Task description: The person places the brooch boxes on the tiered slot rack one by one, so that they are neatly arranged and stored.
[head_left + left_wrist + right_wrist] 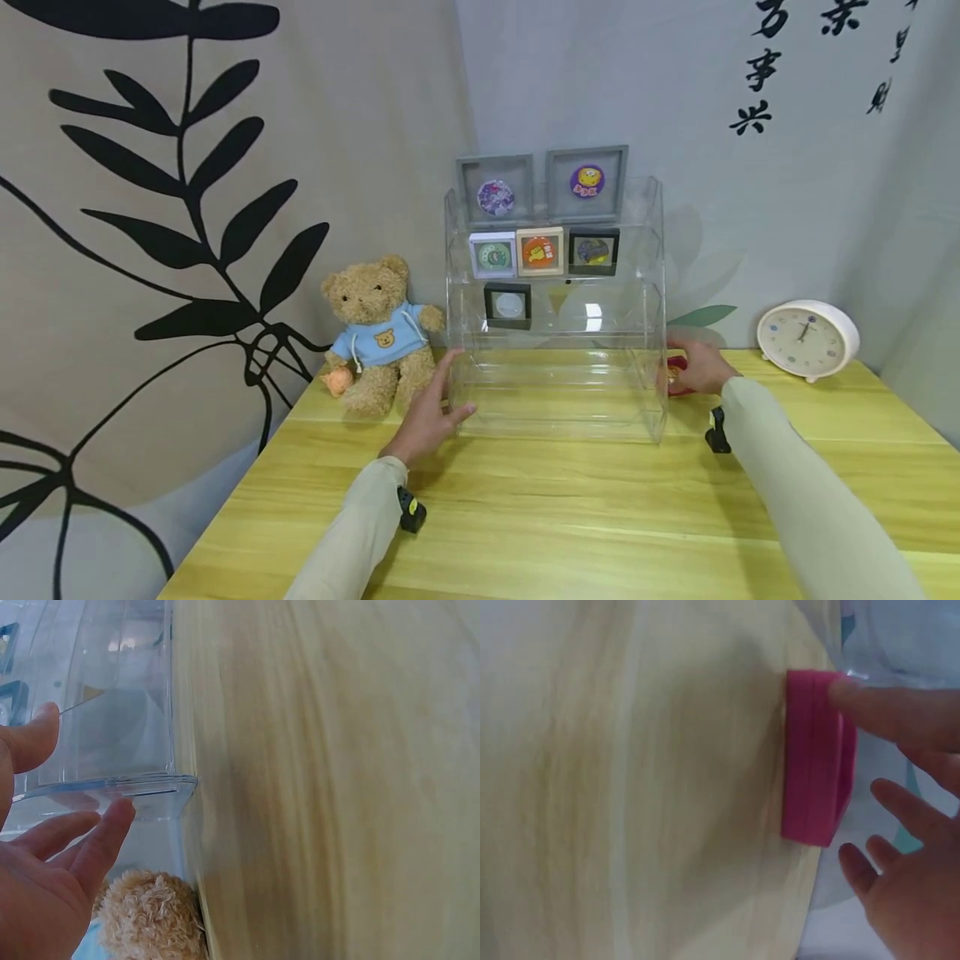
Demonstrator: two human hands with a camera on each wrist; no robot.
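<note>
A clear acrylic tiered display stand (555, 387) stands at the middle of the table's far side. At its left side panel, my left hand (427, 421) has its fingers extended and thumb apart, its fingertips close to the panel's edge in the left wrist view. Beyond the stand's right side, my right hand (701, 367) is at a small red box (810, 757) on the table. Its thumb overlaps the box's top edge, while the other fingers spread apart with a gap to the box. Part of the box is hidden behind the hand in the head view.
Two grey frames (497, 218) top the stand, with several small badge frames (539, 274) on lower tiers. A teddy bear (382, 342) in a blue top sits left, a peach-coloured small object (337, 382) by it. A white clock (806, 337) stands right on the wooden table (555, 517).
</note>
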